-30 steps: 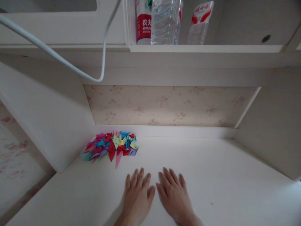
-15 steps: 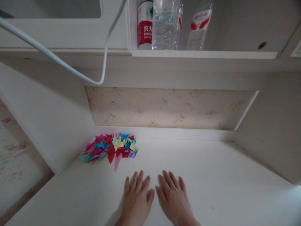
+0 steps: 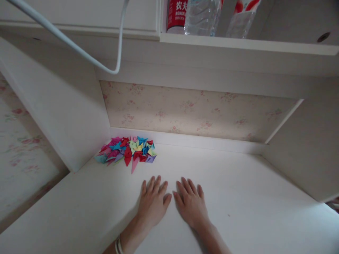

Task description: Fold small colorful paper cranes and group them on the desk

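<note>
My left hand (image 3: 153,201) lies flat, palm down, on the white desktop (image 3: 246,183), its fingers a little spread and pointing away from me. Beside it, a small gap to the right, my right hand (image 3: 191,201) rests the same way. Neither hand holds anything. Beyond the left hand, toward the back left corner, sits a pile of folded paper origami pieces (image 3: 128,151) in red, pink, blue, purple, green and yellow. The left fingertips are nearest to the pile but apart from it. A pale bracelet (image 3: 118,245) circles my left wrist.
Overhead, a shelf (image 3: 238,45) holds a red-labelled bottle (image 3: 177,16) and clear plastic bottles (image 3: 202,17). A white curved tube (image 3: 79,49) hangs at upper left. Side panels (image 3: 60,106) and a flowered back wall (image 3: 196,109) enclose the desk.
The view has tilted down and turned slightly, so the shelf and pile sit higher in the picture. More of my forearms and the bracelet show. Both hands stay flat on the desktop.
</note>
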